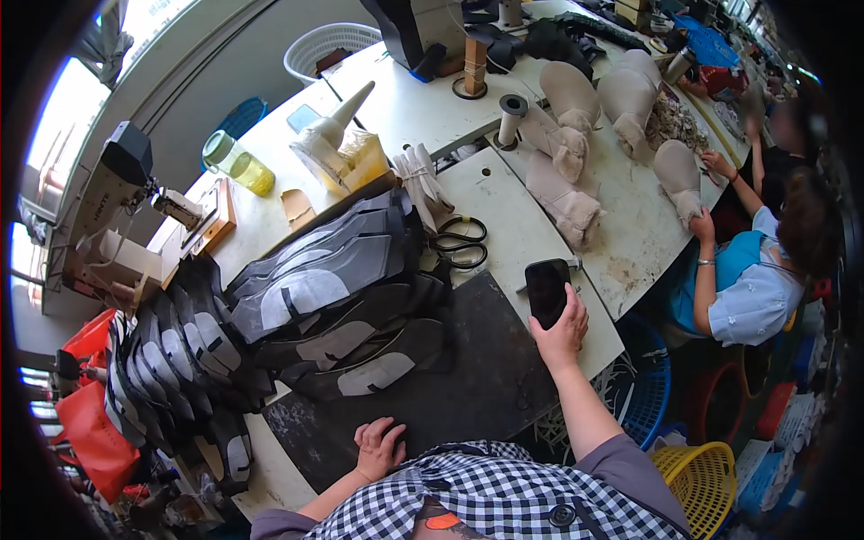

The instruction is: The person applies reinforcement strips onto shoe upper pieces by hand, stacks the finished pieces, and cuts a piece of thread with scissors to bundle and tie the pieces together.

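Observation:
My right hand (562,333) grips a black smartphone (547,290), its screen dark, at the right edge of the black work mat (477,360). Close to my body, my left hand (380,447) rests on the mat's near edge, fingers loosely bent and apart, holding nothing. Beyond it lie overlapping dark shoe-upper pieces (315,288) with grey patches. More such pieces (175,346) stand fanned out in a row to the left. Black-handled scissors (461,241) lie past the mat, left of the phone.
Beige fleecy boot-shaped pieces (562,202) lie on the right-hand table. Another person (747,279) handles one there. A sewing machine (135,198) stands left, near a green-lidded bottle (238,164) and a glue-stained pot (346,157). Blue (650,396) and yellow (697,481) baskets sit below right.

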The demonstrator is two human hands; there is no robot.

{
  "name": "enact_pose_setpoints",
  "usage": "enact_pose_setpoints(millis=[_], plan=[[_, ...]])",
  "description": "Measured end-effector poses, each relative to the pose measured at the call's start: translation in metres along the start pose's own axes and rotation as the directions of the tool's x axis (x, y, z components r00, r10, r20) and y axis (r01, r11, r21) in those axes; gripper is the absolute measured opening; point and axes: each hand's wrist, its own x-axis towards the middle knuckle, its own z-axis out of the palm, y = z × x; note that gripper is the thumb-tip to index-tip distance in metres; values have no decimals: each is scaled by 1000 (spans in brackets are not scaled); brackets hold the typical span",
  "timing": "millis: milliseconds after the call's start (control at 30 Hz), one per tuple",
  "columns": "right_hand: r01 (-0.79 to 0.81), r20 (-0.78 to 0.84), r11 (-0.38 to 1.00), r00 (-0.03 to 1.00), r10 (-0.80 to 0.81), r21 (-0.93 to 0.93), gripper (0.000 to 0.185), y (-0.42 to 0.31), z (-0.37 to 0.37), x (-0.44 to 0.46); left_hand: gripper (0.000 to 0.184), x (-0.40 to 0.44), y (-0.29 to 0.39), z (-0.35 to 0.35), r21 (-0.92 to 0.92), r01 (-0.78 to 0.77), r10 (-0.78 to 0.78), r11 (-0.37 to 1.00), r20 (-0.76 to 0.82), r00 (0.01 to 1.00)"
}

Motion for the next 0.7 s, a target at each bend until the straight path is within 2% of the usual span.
enact_pose_setpoints(millis=[100, 200, 300, 433, 533, 600, 633, 667, 700], plan=[[41, 13, 998, 999, -40, -43, 102, -4, -6, 4, 49, 32, 2, 9, -56, -37, 40, 998, 64, 997], [38, 76, 999, 996, -36, -25, 103, -4, -7, 7, 48, 34, 3, 11, -22, -31, 32, 999, 55, 998], [28, 113, 995, 993, -17, -98, 103, -3, -10, 9, 48, 35, 1, 12, -24, -42, 43, 999, 41, 998], [34, 154, 995, 988, -19, -93, 96, -10, -24, 14, 48, 36, 3, 9, -26, -22, 23, 999, 48, 999], [182, 74, 983, 980, -183, 23, 83, -27, -37, 29, 47, 34, 3, 11, -26, -24, 25, 999, 40, 999], [210, 103, 934, 963, -249, 288, 67, -44, -38, 43, 46, 34, -1, 18, -12, -57, 57, 998, -15, 998], [222, 107, 881, 951, -290, 417, 60, -54, -39, 52, 46, 30, -3, 18, 13, -68, 68, 998, 28, 997], [201, 102, 788, 943, -316, 582, 35, -83, -49, 62, 48, 39, -4, 17, -2, -66, 66, 998, 28, 997], [93, 160, 603, 922, -353, 792, 24, -105, -56, 69, 50, 39, 3, 8, -32, -46, 48, 998, 56, 997]])
